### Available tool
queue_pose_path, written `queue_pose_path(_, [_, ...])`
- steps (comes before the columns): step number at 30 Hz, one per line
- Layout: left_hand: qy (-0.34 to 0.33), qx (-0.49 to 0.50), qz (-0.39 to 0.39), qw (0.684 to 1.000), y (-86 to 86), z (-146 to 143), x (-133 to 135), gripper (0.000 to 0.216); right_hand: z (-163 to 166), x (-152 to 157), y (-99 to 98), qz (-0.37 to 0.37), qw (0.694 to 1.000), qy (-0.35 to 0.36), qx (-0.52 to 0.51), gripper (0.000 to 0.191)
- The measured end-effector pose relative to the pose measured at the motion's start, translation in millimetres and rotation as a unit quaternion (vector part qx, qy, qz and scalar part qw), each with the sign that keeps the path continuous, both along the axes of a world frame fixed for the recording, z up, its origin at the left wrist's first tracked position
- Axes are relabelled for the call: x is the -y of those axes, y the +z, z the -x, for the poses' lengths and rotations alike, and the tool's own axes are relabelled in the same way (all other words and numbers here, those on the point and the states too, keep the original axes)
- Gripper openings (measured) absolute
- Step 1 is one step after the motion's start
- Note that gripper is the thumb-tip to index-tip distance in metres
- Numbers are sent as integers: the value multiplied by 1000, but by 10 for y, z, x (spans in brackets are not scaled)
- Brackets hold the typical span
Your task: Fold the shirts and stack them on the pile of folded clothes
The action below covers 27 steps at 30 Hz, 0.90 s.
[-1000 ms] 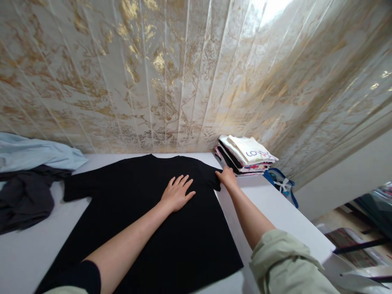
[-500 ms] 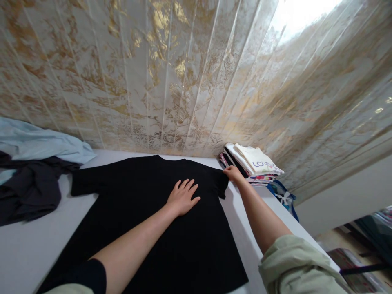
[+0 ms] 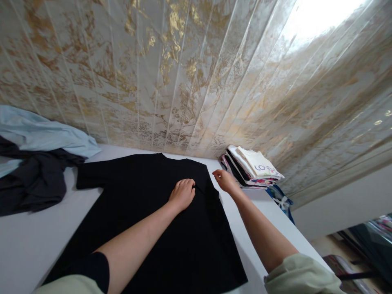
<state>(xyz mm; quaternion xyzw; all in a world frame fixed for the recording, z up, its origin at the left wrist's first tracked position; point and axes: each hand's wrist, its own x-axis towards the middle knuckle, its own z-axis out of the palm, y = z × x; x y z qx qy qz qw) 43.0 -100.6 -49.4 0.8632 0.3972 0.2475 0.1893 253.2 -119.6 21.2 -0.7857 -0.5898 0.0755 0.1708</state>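
so, well to the left of the left hand (image 3: 183,194), one sleeve (image 3: 94,174) of the black t-shirt (image 3: 137,196) lies flat and unfolded on the white table (image 3: 30,241), the body smooth beneath that hand. just beyond its curled fingers (image 3: 187,183), the opposite sleeve (image 3: 204,181) looks turned inward — one side seemingly folded, the other not; whether those fingers pinch cloth or only press it, i cannot tell. the right hand (image 3: 227,182) hovers past the shirt's edge, thumb and forefinger drawn together, no fabric visible between them. as for materials: far left of the left hand, a pale blue cloth (image 3: 43,128) and a charcoal cloth (image 3: 39,183) slump in soft, rumpled heaps; under that hand the shirt is matte and nearly creaseless; just beyond the right hand — a squarish stack of folded garments (image 3: 255,163), cream on top with lettering.
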Motion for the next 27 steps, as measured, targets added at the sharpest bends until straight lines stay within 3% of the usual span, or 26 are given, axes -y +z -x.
queue_pose_path(5, [3, -7, -11, 1000, -44, -29, -24, 41, 187, 482, -429, -33, 989, 113, 91, 30])
queue_pose_path(8, [-8, -45, -26, 999, -104, -64, -56, 46, 252, 743, -643, -83, 983, 127, 105, 40])
queue_pose_path(12, [-8, -59, -32, 998, -125, -108, -88, 45, 215, 925, -743, -110, 979, 138, 98, 39])
queue_pose_path(17, [53, -45, -47, 996, -110, -118, -55, 45, 190, 998, -736, -131, 977, 123, 117, 34])
queue_pose_path(21, [48, -63, -54, 995, -99, -88, -13, 44, 189, 930, -573, -109, 980, 91, 140, 26])
queue_pose_path(24, [56, -59, -52, 995, -82, -83, -7, 43, 173, 680, -386, -115, 983, 67, 123, 30])
queue_pose_path(27, [12, -71, -41, 997, -78, -104, -16, 47, 196, 266, -287, -104, 989, 36, 101, 37])
